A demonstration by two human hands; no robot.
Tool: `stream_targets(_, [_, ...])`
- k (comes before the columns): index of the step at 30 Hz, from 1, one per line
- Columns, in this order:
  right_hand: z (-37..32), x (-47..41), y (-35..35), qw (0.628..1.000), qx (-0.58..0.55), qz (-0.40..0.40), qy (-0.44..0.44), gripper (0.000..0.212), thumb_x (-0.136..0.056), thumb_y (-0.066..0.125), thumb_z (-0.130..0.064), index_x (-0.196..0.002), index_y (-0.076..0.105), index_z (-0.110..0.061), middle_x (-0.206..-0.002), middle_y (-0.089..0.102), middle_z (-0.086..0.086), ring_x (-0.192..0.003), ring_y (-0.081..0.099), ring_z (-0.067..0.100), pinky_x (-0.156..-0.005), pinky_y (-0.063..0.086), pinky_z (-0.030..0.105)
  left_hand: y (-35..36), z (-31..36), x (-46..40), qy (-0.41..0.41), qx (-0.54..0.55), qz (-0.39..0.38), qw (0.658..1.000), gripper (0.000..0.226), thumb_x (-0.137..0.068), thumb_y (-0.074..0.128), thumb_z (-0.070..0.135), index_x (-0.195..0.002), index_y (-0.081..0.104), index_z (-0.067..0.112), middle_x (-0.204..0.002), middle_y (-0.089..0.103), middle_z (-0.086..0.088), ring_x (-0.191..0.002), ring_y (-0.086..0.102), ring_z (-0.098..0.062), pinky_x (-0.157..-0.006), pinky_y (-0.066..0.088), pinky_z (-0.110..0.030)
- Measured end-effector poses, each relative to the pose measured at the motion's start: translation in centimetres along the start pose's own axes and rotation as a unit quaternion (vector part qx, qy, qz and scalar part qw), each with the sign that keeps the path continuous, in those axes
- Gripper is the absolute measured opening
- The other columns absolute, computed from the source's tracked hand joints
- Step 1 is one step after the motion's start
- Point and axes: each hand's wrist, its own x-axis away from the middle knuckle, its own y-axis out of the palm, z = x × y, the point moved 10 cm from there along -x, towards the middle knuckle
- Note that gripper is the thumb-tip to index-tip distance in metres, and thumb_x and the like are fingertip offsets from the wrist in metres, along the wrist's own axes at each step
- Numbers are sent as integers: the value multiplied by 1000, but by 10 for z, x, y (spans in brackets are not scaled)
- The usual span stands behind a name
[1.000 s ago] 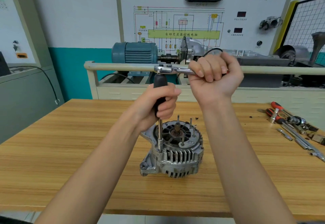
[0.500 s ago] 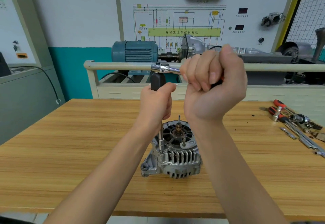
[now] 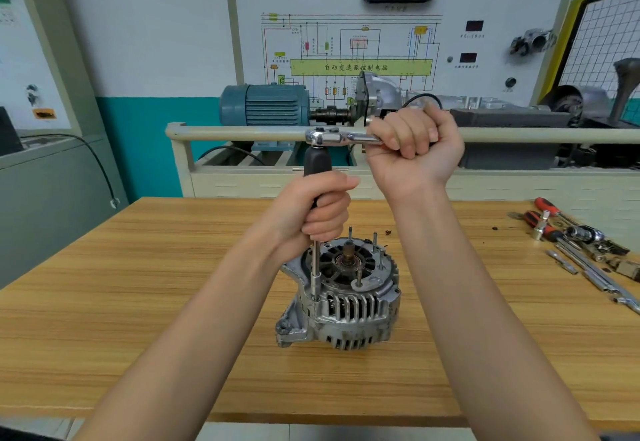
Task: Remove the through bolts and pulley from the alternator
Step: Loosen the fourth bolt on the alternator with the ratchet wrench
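Right hand (image 3: pixel 414 153) swung chrome ratchet (image 3: pixel 337 137) (ribbed alternator (image 3: pixel 346 302)).

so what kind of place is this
Most likely an automotive training workshop. A wall board carries a wiring diagram, a blue electric motor sits on a demo rig behind the wooden bench, and an alternator is being stripped with hand tools alongside.

The silver finned alternator (image 3: pixel 341 305) is sitting shaft-up at the frame's centre, its bare spindle showing. Several thin through bolts (image 3: pixel 374 241) are standing proud of its top face. I am keeping a long extension (image 3: pixel 315 269) upright on its left edge, the ratchet (image 3: pixel 343 137) lying level above.
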Motion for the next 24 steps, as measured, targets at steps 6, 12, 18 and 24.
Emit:
stream_targets(6, [-13, 24, 25, 980, 147, -58, -122, 43, -82, 39, -13, -40, 33, -19, -35, 24, -6, -36, 16, 11, -44, 23, 23, -24, 8, 6, 52, -68, 204, 975, 54, -93, 50, 8, -46, 29, 21, -35, 22, 6, -28, 16, -9, -34, 16, -13])
stream_targets(12, [-6, 56, 60, 927, 249, -170, -224, 46, -85, 33, -7, -40, 37, -17, -35, 30, -6, -34, 21, 9, -46, 19, 26, -35, 10, 16, 65, -112, 334, 934, 40, -87, 52, 3, -58, 29, 18, -39, 24, 6, -31, 18, -10, -36, 18, -16])
stream_targets(18, [-16, 32, 35, 974, 170, -87, -118, 46, -84, 37, -11, -38, 34, -18, -34, 24, -6, -35, 14, 12, -43, 23, 21, -14, 11, 8, 67, -97, 133, 984, 47, -85, 60, -1, -48, 40, 20, -38, 30, 7, -31, 24, -9, -37, 24, -16])
stream_targets(24, [1, -2, -2, 999, 7, 23, 25, 44, -80, 39, -13, -37, 31, -17, -31, 22, -5, -27, 22, 11, -38, 23, 21, 6, 12, 1, 22, -9, -26, 999, 34, -75, 61, 14, -47, 43, 17, -35, 32, 6, -27, 27, -6, -35, 22, -15])
